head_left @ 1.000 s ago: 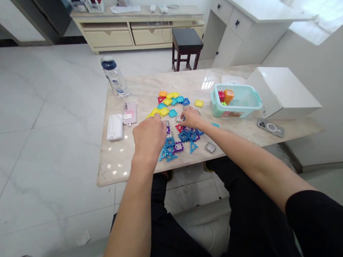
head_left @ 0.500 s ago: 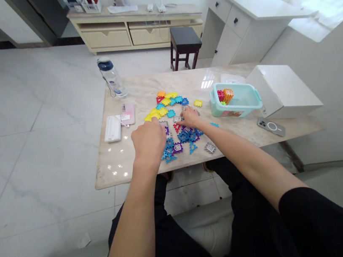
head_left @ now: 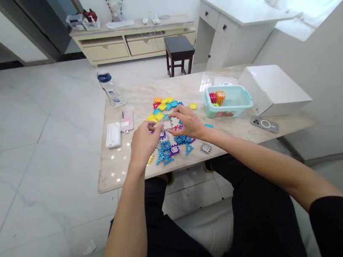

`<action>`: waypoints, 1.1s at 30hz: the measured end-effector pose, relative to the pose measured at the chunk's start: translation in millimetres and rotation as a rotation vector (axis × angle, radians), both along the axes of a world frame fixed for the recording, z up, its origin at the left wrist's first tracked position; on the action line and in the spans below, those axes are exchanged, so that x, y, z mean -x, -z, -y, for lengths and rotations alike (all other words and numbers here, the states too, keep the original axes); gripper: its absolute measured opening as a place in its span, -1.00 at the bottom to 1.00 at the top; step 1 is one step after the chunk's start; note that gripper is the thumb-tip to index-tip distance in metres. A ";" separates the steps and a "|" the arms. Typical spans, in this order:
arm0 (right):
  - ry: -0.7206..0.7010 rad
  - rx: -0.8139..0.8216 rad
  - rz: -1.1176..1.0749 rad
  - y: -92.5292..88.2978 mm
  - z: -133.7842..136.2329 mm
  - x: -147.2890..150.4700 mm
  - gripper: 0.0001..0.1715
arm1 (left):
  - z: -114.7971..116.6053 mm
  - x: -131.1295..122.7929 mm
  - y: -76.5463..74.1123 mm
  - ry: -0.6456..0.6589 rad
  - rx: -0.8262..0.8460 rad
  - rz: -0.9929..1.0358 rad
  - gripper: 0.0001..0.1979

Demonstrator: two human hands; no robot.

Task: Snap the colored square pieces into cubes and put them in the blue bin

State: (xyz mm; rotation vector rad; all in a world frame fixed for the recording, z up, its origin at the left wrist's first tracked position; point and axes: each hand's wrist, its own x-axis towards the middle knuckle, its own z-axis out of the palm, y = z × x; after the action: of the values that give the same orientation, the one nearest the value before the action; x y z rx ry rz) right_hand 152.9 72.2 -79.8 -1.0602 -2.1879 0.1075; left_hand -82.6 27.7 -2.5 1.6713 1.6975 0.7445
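My left hand (head_left: 146, 143) and my right hand (head_left: 187, 123) meet above a heap of toothed plastic building tiles on the table. Between their fingertips is a pale grey building tile (head_left: 167, 125); the left fingers pinch its left side and the right thumb and fingers curve round its right side. Part of it is hidden by the fingers. Below lie blue tiles (head_left: 165, 149) and a purple tile with a white window insert (head_left: 174, 149). Yellow tiles (head_left: 155, 117) spread beyond the hands, and a grey window tile (head_left: 206, 148) rests alone to the right.
A mint-green bin (head_left: 235, 109) with red and orange pieces stands right, beside a white box (head_left: 276, 88) and a phone (head_left: 264, 124). Leftward are a water bottle (head_left: 111, 90), a white packet (head_left: 113, 135) and a pink pouch (head_left: 128, 120). A dark stool (head_left: 179, 48) stands beyond the table.
My right hand has lifted from the heap, and my hands have come together with the pale grey tile between them. The view has shifted slightly, so the room appears lower.
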 end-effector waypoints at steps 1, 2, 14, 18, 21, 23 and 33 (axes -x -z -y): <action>-0.013 -0.014 -0.011 -6.8 7.4 -5.3 -0.45 | -1.4 -4.6 3.3 0.043 0.021 0.125 -0.57; -0.019 -0.021 -0.016 -13.0 14.3 -11.4 -0.45 | -2.5 -9.9 6.0 0.086 0.040 0.237 -0.56; -0.058 0.075 -0.009 -37.3 66.3 -86.0 -0.43 | 5.5 -76.3 12.8 0.268 0.068 0.305 -0.62; -0.012 0.120 -0.046 -17.7 82.3 -102.2 -0.80 | 6.2 -105.0 17.6 0.411 0.075 0.167 -0.74; 0.113 0.229 -0.063 5.4 90.1 -108.8 -0.85 | 10.8 -126.2 19.9 0.483 0.110 -0.022 -0.83; 0.210 0.311 -0.022 19.1 95.2 -114.1 -0.82 | 16.8 -133.8 19.3 0.466 0.052 -0.286 -0.78; 0.465 0.814 0.091 41.0 182.8 -142.4 -0.83 | 27.7 -86.1 -20.7 0.223 -0.102 -0.613 -0.67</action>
State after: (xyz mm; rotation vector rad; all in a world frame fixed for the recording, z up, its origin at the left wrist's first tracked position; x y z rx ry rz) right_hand 295.4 -110.6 -120.8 -2.0179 -1.9244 0.7939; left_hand 3.5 0.0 18.2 2.2763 1.8330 0.2183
